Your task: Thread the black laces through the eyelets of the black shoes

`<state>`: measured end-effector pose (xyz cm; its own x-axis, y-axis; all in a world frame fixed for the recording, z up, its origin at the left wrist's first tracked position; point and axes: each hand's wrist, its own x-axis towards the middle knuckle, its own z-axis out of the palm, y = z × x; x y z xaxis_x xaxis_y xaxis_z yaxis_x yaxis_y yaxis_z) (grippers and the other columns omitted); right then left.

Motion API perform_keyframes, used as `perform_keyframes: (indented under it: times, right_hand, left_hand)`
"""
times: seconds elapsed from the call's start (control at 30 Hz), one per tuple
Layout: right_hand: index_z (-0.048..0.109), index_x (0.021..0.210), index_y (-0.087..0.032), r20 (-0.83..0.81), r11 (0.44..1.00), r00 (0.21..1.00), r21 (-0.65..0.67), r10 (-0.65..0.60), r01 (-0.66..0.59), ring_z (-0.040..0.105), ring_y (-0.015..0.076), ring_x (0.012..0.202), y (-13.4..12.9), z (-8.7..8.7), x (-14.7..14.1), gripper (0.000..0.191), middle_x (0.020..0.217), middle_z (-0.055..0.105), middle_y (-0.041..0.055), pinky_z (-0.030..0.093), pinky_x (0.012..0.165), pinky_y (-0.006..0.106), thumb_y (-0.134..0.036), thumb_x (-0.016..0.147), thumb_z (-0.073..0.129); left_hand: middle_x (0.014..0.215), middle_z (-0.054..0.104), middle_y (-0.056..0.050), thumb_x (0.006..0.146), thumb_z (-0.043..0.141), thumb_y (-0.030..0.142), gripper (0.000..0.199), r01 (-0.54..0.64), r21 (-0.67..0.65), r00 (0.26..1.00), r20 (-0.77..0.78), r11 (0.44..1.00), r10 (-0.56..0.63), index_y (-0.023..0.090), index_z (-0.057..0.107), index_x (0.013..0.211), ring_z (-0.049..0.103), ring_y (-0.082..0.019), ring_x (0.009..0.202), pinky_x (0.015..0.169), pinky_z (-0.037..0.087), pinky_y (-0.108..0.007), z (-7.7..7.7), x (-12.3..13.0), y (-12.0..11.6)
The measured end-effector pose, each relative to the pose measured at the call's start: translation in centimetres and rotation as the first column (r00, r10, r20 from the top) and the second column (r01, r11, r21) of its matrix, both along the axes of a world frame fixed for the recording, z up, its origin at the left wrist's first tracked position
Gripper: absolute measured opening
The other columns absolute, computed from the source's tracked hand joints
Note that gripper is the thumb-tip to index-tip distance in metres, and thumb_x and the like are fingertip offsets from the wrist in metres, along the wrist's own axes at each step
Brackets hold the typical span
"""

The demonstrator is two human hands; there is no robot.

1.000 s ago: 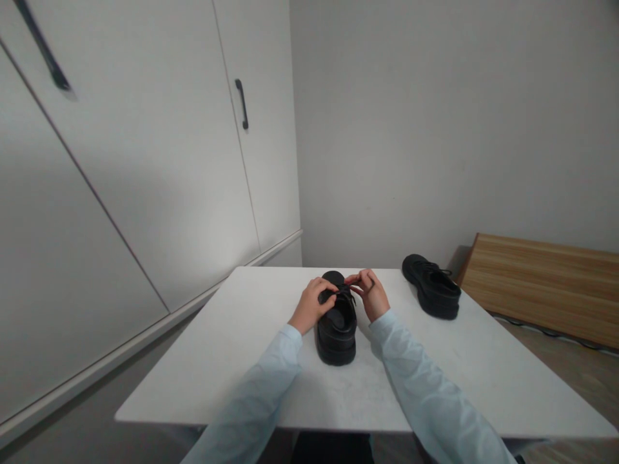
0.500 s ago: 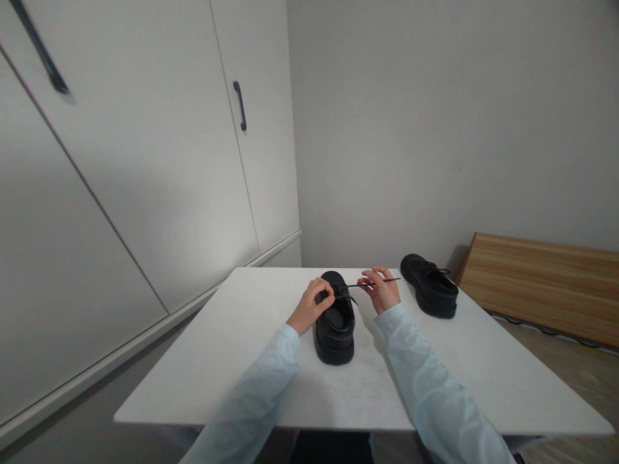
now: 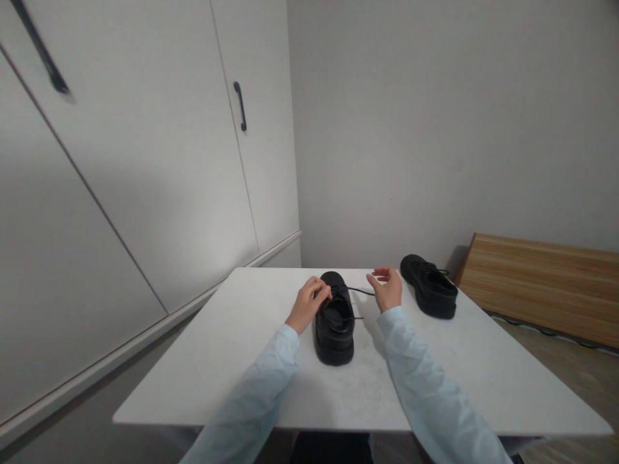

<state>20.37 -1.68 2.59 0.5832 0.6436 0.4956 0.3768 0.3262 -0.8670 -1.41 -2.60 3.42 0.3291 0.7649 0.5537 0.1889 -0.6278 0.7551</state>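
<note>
A black lace-up shoe [image 3: 334, 351] stands on the white table with its heel toward me and its toe pointing away. My left hand [image 3: 307, 301] is at the shoe's left side, thumb and fingers drawn together over the lacing; what is between the tips is too small to make out. To the right of the shoe, my right hand [image 3: 387, 289] is raised with thumb and fingers apart. One shoelace [image 3: 360, 291] stretches from the eyelets toward that hand, its end reaching near the palm. Another lace end [image 3: 356, 318] lies across the shoe opening and sticks out to the right.
A second black shoe [image 3: 430, 290] sits at the table's back right, laces on top. The white table [image 3: 203, 367] meets the grey wall behind. White cabinets [image 3: 159, 129] with black handles stand on the left. A wood-grain panel [image 3: 541, 283] is beyond the right edge.
My right hand has opened, and the lace that ran taut through its fingers now hangs slack. The other lace end has dropped from near my left fingertips across the shoe opening.
</note>
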Motion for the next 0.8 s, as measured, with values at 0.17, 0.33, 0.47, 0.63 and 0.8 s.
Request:
perform_keyframes:
  times: [0.17, 0.33, 0.47, 0.63, 0.8]
  right_hand:
    - [0.060, 0.065, -0.018, 0.127, 0.970, 0.965, -0.107, 0.230, -0.217, 0.057, 0.0177, 0.062, -0.6, 0.4, -1.5, 0.021, 0.068, 0.065, 0.0054, 0.046, 0.065, 0.033, -0.039, 0.065, 0.065]
    - [0.065, 0.066, -0.017, 0.090, 0.861, 0.873, -0.242, 0.479, -0.447, 0.057, 0.0169, 0.057, -0.7, 0.1, -2.4, 0.027, 0.066, 0.067, 0.0055, 0.046, 0.059, 0.031, -0.044, 0.063, 0.068]
    - [0.066, 0.065, -0.016, 0.070, 0.792, 0.810, -0.275, 0.582, -0.546, 0.057, 0.0154, 0.058, -0.9, 0.3, -2.8, 0.027, 0.065, 0.067, 0.0046, 0.045, 0.058, 0.029, -0.043, 0.061, 0.070]
    - [0.066, 0.063, -0.016, 0.063, 0.761, 0.780, -0.281, 0.623, -0.585, 0.056, 0.0143, 0.058, -1.1, 0.7, -2.7, 0.025, 0.064, 0.067, 0.0028, 0.045, 0.058, 0.027, -0.041, 0.060, 0.071]
    - [0.067, 0.062, -0.018, 0.070, 0.765, 0.780, -0.266, 0.622, -0.586, 0.055, 0.0141, 0.057, -1.1, 0.7, -2.7, 0.019, 0.062, 0.066, 0.0016, 0.044, 0.060, 0.028, -0.037, 0.061, 0.070]
  left_hand:
    - [0.096, 0.061, -0.006, 0.084, 0.052, 0.029, 0.018, -0.026, 0.054, 0.999, -0.021, 0.998, 0.028, 0.019, 0.064, 0.094, 0.057, -0.017, 0.095, 0.086, 0.045, -0.031, -0.6, 0.1, 0.6]
    - [0.106, 0.065, -0.006, 0.083, 0.053, 0.025, 0.022, -0.006, 0.103, 0.999, -0.051, 0.995, 0.011, 0.021, 0.064, 0.102, 0.057, -0.018, 0.103, 0.095, 0.042, -0.034, -0.7, 0.2, 0.6]
    - [0.110, 0.066, -0.006, 0.084, 0.053, 0.027, 0.025, 0.002, 0.060, 0.997, -0.078, 0.998, 0.002, 0.020, 0.065, 0.104, 0.058, -0.019, 0.107, 0.099, 0.042, -0.035, -0.8, 0.1, 0.6]
    - [0.112, 0.067, -0.006, 0.084, 0.052, 0.029, 0.025, -0.010, -0.008, 0.994, -0.107, 1.000, 0.009, 0.021, 0.066, 0.103, 0.057, -0.021, 0.111, 0.102, 0.040, -0.038, -1.0, 0.1, 0.6]
    - [0.111, 0.067, -0.006, 0.083, 0.053, 0.028, 0.022, -0.008, -0.012, 0.995, -0.104, 1.000, 0.006, 0.021, 0.068, 0.097, 0.057, -0.021, 0.111, 0.102, 0.039, -0.039, -0.9, 0.2, 0.6]
